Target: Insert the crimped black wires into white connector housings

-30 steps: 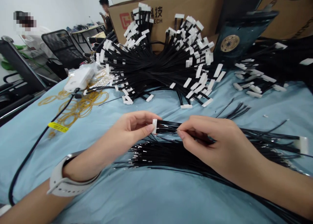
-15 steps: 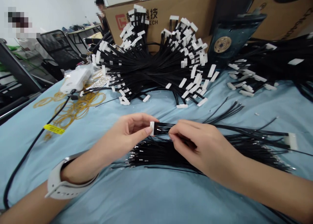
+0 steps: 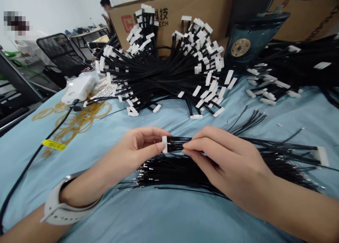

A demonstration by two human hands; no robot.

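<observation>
My left hand (image 3: pixel 140 146) pinches a small white connector (image 3: pixel 164 144) between thumb and fingers. Several black wires run from it to the right, under my right hand (image 3: pixel 225 158), whose thumb and forefinger are closed on a wire just beside the connector. A metal tip shows at the connector's wire side. The far ends of these wires reach a second white connector (image 3: pixel 321 155) at the right. Below both hands lies a thick bundle of loose black wires (image 3: pixel 169 172) with shiny metal tips at its ends.
A large heap of finished-looking wire harnesses (image 3: pixel 159 73) stands behind, before a cardboard box (image 3: pixel 190 10). More harnesses (image 3: pixel 275 84) and a blue translucent container (image 3: pixel 246 41) are at the right. Yellow rubber bands (image 3: pixel 71 124), a white device (image 3: pixel 79 89) and a black cable (image 3: pixel 29 176) lie left.
The right hand's fingers have shifted slightly on the wires, and a metal tip now shows against the connector. The left hand keeps its pinch. The whole view has moved a little.
</observation>
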